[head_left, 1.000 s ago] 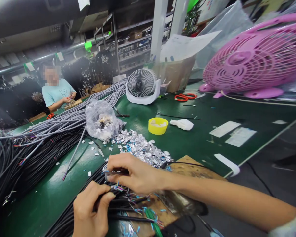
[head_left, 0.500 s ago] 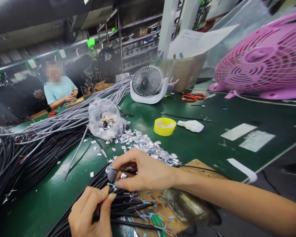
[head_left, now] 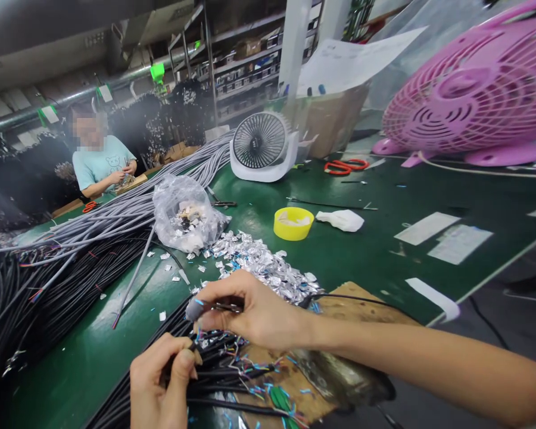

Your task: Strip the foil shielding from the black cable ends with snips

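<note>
My left hand (head_left: 163, 378) is closed at the lower left, its thumb and forefinger pinching a black cable near its end. Just above and to the right, my right hand (head_left: 254, 313) curls around a small dark metal tool (head_left: 227, 307), mostly hidden by the fingers. A grey cover (head_left: 193, 309) wraps one fingertip of this hand, with a blue scrap on it. Below both hands lie black cables (head_left: 232, 378) with stripped ends showing thin coloured wires. Those ends rest over a worn brown board (head_left: 315, 390).
Foil scraps (head_left: 268, 262) are heaped beyond my hands, beside a plastic bag (head_left: 178, 208) of scraps. Farther off are a yellow tape ring (head_left: 293, 233), a white fan (head_left: 263, 173), red scissors (head_left: 346, 167) and a pink fan (head_left: 469, 95). Grey cables (head_left: 111, 217) stretch left towards a seated co-worker (head_left: 102, 161).
My right hand's fingertips have lifted slightly away from my left hand's pinch, and the gap between the hands is wider. The view has shifted a little.
</note>
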`<state>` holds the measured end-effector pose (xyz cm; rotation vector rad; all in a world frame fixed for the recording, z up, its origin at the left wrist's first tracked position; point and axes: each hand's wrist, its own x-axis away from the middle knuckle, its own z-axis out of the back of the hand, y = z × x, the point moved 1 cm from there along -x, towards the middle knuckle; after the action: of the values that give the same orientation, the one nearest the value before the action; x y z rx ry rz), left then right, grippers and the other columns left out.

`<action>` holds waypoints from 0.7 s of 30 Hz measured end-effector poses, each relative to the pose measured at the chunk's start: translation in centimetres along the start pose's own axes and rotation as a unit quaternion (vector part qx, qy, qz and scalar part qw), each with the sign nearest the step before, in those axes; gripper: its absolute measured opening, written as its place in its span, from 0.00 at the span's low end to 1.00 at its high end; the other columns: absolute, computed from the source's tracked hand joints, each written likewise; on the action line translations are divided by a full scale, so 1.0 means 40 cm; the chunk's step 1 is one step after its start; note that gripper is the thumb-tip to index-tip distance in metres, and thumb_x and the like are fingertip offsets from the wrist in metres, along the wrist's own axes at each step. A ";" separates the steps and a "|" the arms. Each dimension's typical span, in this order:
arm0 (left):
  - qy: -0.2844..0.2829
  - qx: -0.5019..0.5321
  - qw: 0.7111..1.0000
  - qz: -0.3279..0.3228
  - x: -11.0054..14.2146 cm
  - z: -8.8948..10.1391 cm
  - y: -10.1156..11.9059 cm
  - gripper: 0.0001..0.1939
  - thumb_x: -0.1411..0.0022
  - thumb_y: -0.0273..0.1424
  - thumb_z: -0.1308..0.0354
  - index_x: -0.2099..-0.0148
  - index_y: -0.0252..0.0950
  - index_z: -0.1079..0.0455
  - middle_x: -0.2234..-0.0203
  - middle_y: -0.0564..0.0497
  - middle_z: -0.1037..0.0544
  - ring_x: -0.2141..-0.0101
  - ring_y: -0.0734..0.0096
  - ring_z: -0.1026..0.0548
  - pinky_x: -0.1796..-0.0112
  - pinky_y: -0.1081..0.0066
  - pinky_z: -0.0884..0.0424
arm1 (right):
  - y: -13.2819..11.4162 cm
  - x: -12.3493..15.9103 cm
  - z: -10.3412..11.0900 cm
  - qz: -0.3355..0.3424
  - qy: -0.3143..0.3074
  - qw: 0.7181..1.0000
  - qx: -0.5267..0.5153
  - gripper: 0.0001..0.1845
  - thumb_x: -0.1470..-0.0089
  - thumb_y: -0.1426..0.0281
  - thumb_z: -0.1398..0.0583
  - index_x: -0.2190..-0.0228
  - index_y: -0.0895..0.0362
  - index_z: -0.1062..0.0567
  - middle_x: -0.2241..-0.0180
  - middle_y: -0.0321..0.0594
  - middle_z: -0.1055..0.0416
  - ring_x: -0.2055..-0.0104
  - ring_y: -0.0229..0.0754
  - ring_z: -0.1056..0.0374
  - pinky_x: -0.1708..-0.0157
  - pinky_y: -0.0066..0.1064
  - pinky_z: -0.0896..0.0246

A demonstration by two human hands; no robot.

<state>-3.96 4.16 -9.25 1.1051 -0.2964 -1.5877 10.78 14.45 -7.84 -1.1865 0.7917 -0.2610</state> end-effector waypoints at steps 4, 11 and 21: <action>-0.001 0.004 1.000 0.026 0.002 -0.001 -0.002 0.18 0.36 0.33 0.51 0.76 0.35 0.30 0.85 0.54 0.31 0.82 0.75 0.31 0.79 0.78 0.36 | -0.009 0.004 0.000 0.010 0.011 1.000 -0.001 0.07 0.51 0.73 0.41 0.69 0.64 0.24 0.73 0.40 0.26 0.72 0.33 0.31 0.72 0.23 0.36; 0.008 0.017 0.999 0.041 0.004 -0.002 -0.001 0.19 0.37 0.37 0.51 0.76 0.35 0.29 0.85 0.53 0.31 0.82 0.75 0.31 0.79 0.77 0.37 | -0.009 0.002 0.001 0.007 0.007 1.000 -0.009 0.09 0.51 0.70 0.40 0.70 0.64 0.24 0.73 0.41 0.26 0.72 0.33 0.32 0.71 0.23 0.36; 0.037 -0.004 0.999 0.036 0.007 -0.001 0.010 0.10 0.41 0.31 0.45 0.74 0.37 0.27 0.85 0.54 0.29 0.83 0.75 0.31 0.80 0.77 0.37 | -0.002 0.006 0.002 0.004 -0.030 0.999 -0.017 0.07 0.52 0.76 0.41 0.69 0.64 0.23 0.72 0.40 0.26 0.71 0.33 0.32 0.70 0.22 0.36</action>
<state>-3.68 3.78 -9.15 1.1327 -0.2758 -1.4801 11.04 14.35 -7.88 -1.2176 0.7507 -0.2061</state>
